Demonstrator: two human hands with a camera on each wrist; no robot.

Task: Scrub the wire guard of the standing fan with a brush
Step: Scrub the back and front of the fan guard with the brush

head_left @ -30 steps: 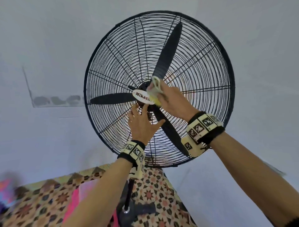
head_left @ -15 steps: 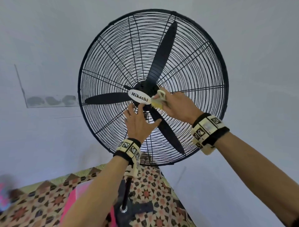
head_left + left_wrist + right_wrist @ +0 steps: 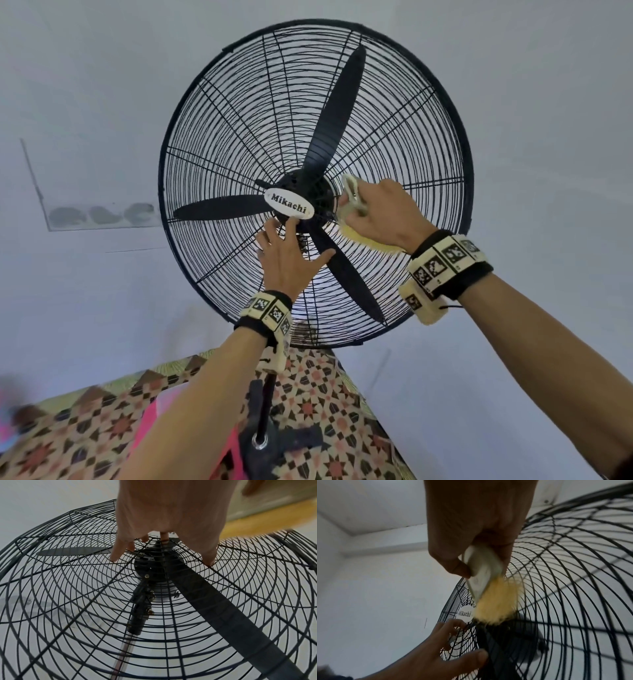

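Seeing both forearms reach up from the bottom of the head view, each with a black wristband carrying tan marker blocks (image 3: pixel 445 262).

Left hand (image 3: pixel 291 260): released, fingers straight and spread, tips pressed flat on the front of the black round wire guard (image 3: pixel 394 113) just below the hub. Left wrist view confirms it: fingertips (image 3: pixel 114 557) sit on the wires, nothing gripped.

Right hand (image 3: pixel 380 214): clenched round the pale plastic back of a scrub brush with yellow bristles (image 3: pixel 489 592). Thumb on one side of the block, fingers on the other. Bristles touch the guard wires just right of the hub and splay against them; that part is blurred in the right wrist view.

White oval "Mikachi" badge (image 3: pixel 289 208) sits at the guard centre, between the two hands and just above the left fingertips.

Behind the wires: three black fan blades (image 3: pixel 337 113), one pointing up, one left, one down-right. Dark motor housing (image 3: pixel 154 566) at the middle.

Below the guard, a black fan pole (image 3: pixel 265 407) drops to a patterned geometric floor covering (image 3: pixel 85 435) with a pink strip on it.

Farthest back: pale grey wall (image 3: pixel 85 68), with a rectangular outline holding dark smudges on the left.
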